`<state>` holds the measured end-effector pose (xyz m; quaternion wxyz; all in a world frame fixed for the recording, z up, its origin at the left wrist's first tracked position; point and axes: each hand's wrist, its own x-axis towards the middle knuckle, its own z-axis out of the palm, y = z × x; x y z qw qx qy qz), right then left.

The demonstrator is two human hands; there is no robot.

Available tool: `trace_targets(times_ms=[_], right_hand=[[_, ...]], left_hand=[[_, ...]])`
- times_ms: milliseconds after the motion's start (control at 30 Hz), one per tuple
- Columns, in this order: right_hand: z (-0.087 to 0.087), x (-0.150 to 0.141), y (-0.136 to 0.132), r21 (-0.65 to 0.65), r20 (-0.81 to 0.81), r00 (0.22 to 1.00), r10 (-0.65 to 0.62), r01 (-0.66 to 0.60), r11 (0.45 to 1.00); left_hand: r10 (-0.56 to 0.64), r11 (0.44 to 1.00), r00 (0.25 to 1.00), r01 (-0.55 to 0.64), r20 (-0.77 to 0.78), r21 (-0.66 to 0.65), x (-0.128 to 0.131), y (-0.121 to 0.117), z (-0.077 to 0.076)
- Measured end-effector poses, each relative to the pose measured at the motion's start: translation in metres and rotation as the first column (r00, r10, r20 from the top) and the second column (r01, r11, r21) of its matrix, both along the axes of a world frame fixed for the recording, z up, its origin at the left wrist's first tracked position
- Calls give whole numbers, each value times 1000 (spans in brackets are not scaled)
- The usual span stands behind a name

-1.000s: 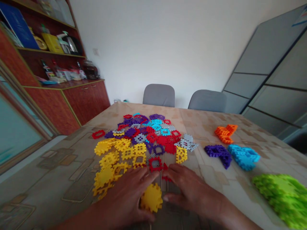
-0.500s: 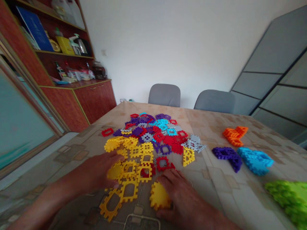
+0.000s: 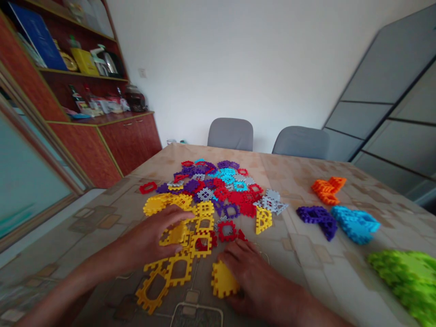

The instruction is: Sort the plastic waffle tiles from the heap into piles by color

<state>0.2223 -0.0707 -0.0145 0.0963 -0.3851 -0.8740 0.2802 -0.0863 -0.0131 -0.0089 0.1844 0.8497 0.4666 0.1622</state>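
Observation:
A spread of flat interlocking plastic tiles (image 3: 218, 190) in yellow, red, purple, cyan and grey covers the middle of the table (image 3: 299, 254). My left hand (image 3: 155, 236) rests on the yellow tiles with its fingers curled over a yellow tile (image 3: 175, 235). My right hand (image 3: 254, 274) lies palm down near the front edge, fingers on a solid yellow tile (image 3: 222, 280). Joined yellow frame tiles (image 3: 163, 277) lie between my hands, just below the left one.
At the right stand built pieces: orange (image 3: 327, 190), purple (image 3: 316, 219), cyan (image 3: 356, 223) and a large green one (image 3: 407, 277). Two grey chairs (image 3: 265, 136) stand at the far side. A wooden cabinet (image 3: 102, 141) with shelves is at the left.
My left hand moved off the solid yellow tile to the left and up onto the yellow pile. My right hand shifted onto the solid yellow tile. Joined yellow frames now lie exposed.

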Motion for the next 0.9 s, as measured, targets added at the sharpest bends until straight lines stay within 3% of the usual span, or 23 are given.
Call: trace_targets(times_ms=[167,333,533,733,900], right_hand=[[9,8,0,-55,39,998,45,-43,998],[15,21,5,-40,45,993,109,-107,993],[31,44,20,50,116,992,-51,45,998],[32,57,33,55,173,976,-133,125,991],[31,63,39,99,220,959,-178,159,982]], left_hand=[[-20,985,942,76,336,-154,31,-13,18],[-68,935,855,234,514,-266,52,-24,15],[-147,960,910,225,388,-164,57,-22,4],[-106,994,939,109,326,11,55,-12,-12],[-36,991,979,9,203,132,46,-3,-27]])
